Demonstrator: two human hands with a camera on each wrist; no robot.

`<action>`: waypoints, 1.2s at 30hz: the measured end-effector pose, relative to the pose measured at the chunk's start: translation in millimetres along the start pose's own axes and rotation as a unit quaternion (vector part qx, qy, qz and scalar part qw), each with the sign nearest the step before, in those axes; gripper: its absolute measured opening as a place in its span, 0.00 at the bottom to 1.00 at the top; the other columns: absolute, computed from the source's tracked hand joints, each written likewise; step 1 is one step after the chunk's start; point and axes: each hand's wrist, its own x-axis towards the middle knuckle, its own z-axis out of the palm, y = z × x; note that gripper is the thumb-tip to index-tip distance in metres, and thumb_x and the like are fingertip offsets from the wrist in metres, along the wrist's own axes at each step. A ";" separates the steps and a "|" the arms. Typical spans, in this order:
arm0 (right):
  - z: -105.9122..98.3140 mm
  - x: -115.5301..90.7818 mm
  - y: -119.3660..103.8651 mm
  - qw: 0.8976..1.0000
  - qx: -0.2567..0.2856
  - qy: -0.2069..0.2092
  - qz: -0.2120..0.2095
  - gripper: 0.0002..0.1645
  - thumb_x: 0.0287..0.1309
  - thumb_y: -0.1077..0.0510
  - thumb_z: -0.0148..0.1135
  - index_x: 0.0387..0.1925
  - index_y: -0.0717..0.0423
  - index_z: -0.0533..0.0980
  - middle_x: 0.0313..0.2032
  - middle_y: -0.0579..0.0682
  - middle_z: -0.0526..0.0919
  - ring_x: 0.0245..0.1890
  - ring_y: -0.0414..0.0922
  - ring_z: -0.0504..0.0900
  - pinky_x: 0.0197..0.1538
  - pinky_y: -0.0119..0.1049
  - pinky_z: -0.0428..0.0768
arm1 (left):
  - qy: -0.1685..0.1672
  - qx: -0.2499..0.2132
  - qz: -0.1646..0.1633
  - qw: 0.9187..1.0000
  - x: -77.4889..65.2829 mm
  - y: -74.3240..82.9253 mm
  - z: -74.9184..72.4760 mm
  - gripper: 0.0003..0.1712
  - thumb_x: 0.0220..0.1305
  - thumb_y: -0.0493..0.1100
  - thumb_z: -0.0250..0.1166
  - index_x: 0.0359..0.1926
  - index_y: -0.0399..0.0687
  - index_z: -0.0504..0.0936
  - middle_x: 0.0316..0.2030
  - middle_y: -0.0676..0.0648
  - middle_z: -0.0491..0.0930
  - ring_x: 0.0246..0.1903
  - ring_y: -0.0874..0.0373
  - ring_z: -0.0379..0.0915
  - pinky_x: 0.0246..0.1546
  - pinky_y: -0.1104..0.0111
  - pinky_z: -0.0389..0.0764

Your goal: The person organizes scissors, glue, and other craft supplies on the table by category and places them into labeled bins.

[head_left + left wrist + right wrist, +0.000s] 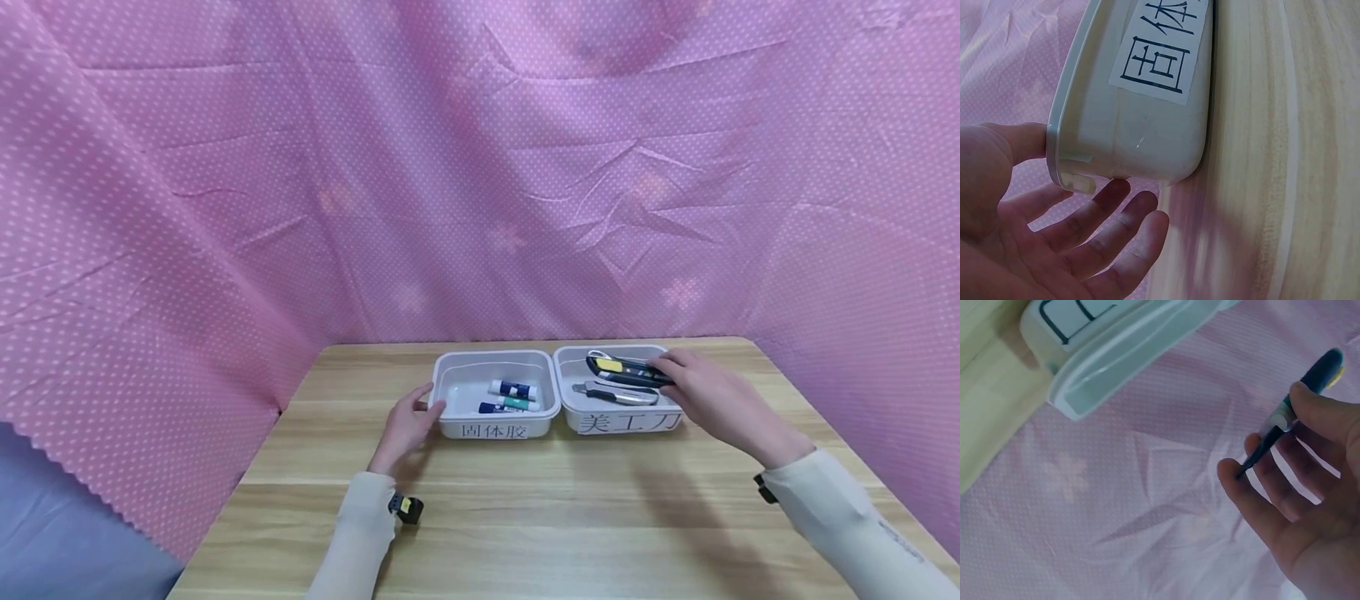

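Observation:
My right hand (708,396) holds a black utility knife (637,375) with a yellow part above the right white bin (622,422). In the right wrist view, thumb and fingertips pinch this knife (1311,381), apart from the bin (1110,372). A grey and black utility knife (618,394) lies in that bin; the held one partly hides what is behind it. My left hand (408,429) grips the left end of the left white bin (495,427), thumb at the rim and fingers by the outer wall (1147,137). Several glue sticks (513,389), blue and green, lie inside it.
Both bins stand side by side near the back edge of a wooden table (510,517), each with a paper label in front. Pink dotted cloth (487,167) hangs behind and at the sides. Each wrist wears a dark band (407,507).

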 end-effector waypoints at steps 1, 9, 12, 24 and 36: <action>2.9 2.5 1.9 1.000 -0.001 -0.003 0.000 0.23 0.60 0.66 0.69 0.57 0.63 0.79 0.50 0.59 0.84 0.49 0.57 0.84 0.46 0.56 0.85 | 0.000 0.000 0.000 1.000 0.0 0.1 -0.2 0.34 0.74 0.52 0.61 0.76 0.49 0.65 0.56 0.36 0.80 0.48 0.47 0.81 0.46 0.59 0.87; 36.3 18.6 14.6 0.999 0.009 -0.032 0.020 0.22 0.61 0.64 0.68 0.57 0.62 0.80 0.52 0.59 0.84 0.49 0.57 0.84 0.47 0.56 0.85 | 0.008 -0.006 0.018 1.000 0.7 -1.0 0.4 0.33 0.74 0.49 0.63 0.74 0.45 0.68 0.53 0.35 0.82 0.45 0.47 0.82 0.42 0.62 0.87; 48.7 22.3 19.1 0.999 0.018 -0.035 0.029 0.22 0.61 0.64 0.69 0.57 0.63 0.80 0.53 0.59 0.83 0.50 0.57 0.84 0.49 0.56 0.85 | 0.011 -0.006 0.025 1.000 0.5 -1.3 0.2 0.33 0.73 0.49 0.63 0.74 0.44 0.69 0.52 0.34 0.82 0.43 0.47 0.82 0.40 0.63 0.87; 78.8 27.5 33.1 0.993 0.060 -0.071 0.074 0.22 0.62 0.64 0.67 0.58 0.63 0.79 0.54 0.63 0.82 0.55 0.60 0.80 0.54 0.61 0.82 | 0.010 0.001 0.029 1.000 0.8 -1.2 -0.2 0.33 0.74 0.49 0.63 0.74 0.43 0.69 0.52 0.34 0.82 0.44 0.48 0.82 0.41 0.62 0.87; 91.6 29.8 43.1 0.988 0.060 -0.115 0.090 0.18 0.60 0.64 0.69 0.52 0.59 0.83 0.47 0.57 0.85 0.46 0.54 0.83 0.45 0.57 0.85 | 0.010 -0.003 0.029 1.000 0.4 -0.6 -0.6 0.33 0.73 0.48 0.63 0.74 0.42 0.68 0.52 0.33 0.82 0.43 0.49 0.82 0.41 0.62 0.87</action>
